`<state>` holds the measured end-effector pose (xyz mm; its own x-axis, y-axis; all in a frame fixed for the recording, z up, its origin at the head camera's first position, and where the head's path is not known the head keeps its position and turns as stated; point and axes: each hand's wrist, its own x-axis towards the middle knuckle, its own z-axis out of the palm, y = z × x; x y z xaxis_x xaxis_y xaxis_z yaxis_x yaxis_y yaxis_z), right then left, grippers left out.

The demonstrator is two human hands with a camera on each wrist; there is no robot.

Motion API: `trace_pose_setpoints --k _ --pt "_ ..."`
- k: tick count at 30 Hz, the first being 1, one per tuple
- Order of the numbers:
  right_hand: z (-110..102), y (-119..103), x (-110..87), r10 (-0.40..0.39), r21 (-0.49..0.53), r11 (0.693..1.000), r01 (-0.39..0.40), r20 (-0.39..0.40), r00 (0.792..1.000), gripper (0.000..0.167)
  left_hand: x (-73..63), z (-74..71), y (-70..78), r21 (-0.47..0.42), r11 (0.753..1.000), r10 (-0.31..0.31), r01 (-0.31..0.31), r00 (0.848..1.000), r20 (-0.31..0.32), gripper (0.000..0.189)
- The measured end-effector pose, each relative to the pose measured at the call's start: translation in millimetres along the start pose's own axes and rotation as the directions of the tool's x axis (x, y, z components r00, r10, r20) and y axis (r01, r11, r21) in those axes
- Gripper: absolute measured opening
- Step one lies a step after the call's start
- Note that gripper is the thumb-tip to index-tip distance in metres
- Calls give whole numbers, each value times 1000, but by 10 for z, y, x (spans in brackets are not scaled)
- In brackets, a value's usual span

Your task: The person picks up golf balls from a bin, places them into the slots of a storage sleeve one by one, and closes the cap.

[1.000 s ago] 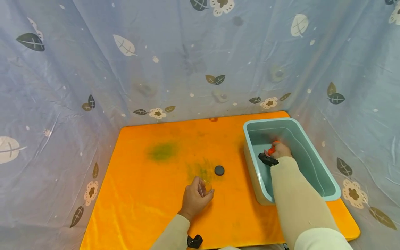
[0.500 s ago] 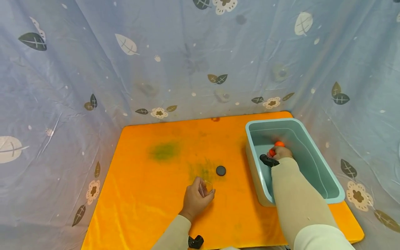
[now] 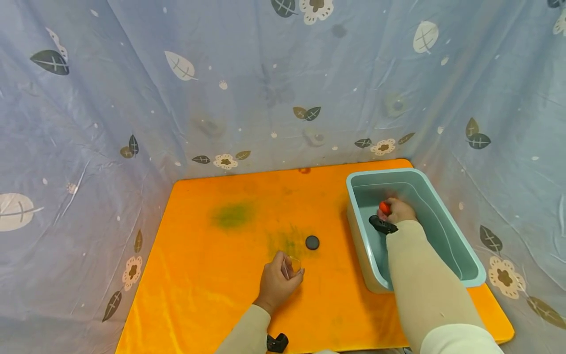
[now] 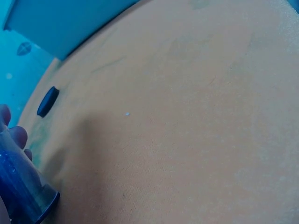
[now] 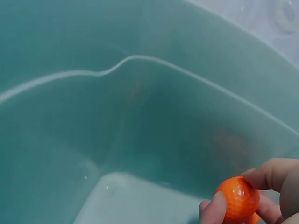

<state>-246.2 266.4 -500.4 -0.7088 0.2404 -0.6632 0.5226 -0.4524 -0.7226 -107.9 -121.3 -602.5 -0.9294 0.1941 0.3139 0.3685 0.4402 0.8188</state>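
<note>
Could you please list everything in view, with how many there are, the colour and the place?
orange ball: one, plus a bit of orange just below it, too hidden to tell; pinched inside the bin
clear container: one, transparent, in the left hand
round disc: one, black, on the table left of the bin
bin: one, pale blue-green, at the table's right side
table: one, orange with green smudges, beneath the bin and disc
curtain: blue-grey with leaves and flowers, behind and beside the table; count unclear
wrist devices: two, black, one by each wrist
sleeves: two, beige, on the arms
left hand: one, bare, above the table
right hand: one, bare, inside the bin
</note>
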Motion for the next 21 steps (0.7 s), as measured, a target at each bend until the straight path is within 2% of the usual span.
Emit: trace_pose_setpoints --k 2,3,7,12,17,21 --pt "23 -58 -20 44 87 995 -43 -17 999 13 -1 5 2 4 1000 1 -1 1000 1 37" --pt "43 -85 -35 90 198 977 -78 -53 995 14 -2 5 5 6 1000 1 -1 1000 1 37" --pt "70 -174 -95 138 277 954 -114 -66 988 21 -4 7 14 22 1000 5 -5 1000 -2 36" --pt "90 -262 -157 113 352 931 -99 -19 993 27 1 11 36 29 1000 11 -11 1000 -2 37" --pt "125 -342 -247 65 397 912 -102 107 992 33 7 12 41 38 999 17 -16 1000 -9 35" --pt "161 -394 -333 31 461 883 -94 143 989 42 8 15 37 41 999 11 -10 1000 -4 35"
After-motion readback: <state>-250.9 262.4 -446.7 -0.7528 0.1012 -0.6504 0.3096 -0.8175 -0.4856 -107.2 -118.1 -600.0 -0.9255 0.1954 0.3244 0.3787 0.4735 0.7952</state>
